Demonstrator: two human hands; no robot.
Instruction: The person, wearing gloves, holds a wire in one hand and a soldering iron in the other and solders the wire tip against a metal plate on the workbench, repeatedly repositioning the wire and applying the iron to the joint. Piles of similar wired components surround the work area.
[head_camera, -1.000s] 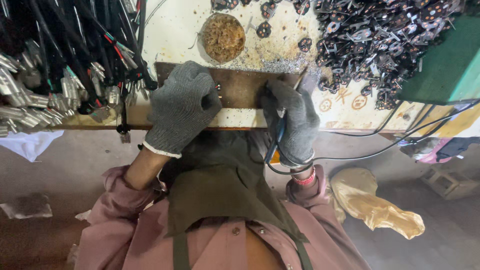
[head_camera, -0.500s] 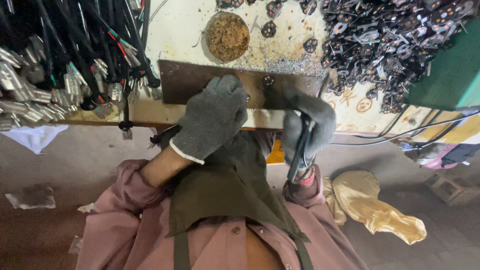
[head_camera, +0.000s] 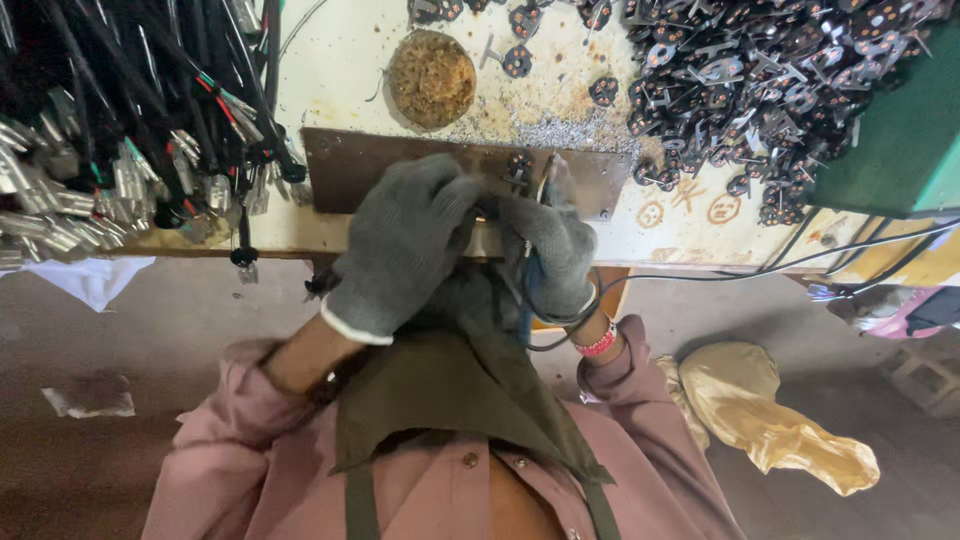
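My left hand, in a grey knit glove, rests curled on the near edge of a brown metal plate fixed to the workbench. My right hand, also gloved, grips a blue-handled soldering iron upright, its tip near a small round black part on the plate. A black cord runs from the tool past my right wrist. What the left fingers hold is hidden by the glove.
A heap of black wires with metal terminals fills the left of the white bench. Several small black round parts are piled at the right beside a green box. A round brown pad sits behind the plate. A yellow bag lies on the floor.
Both hands have drawn closer together over the plate's middle. The right hand has raised the tool from hanging below the bench edge to pointing at the plate.
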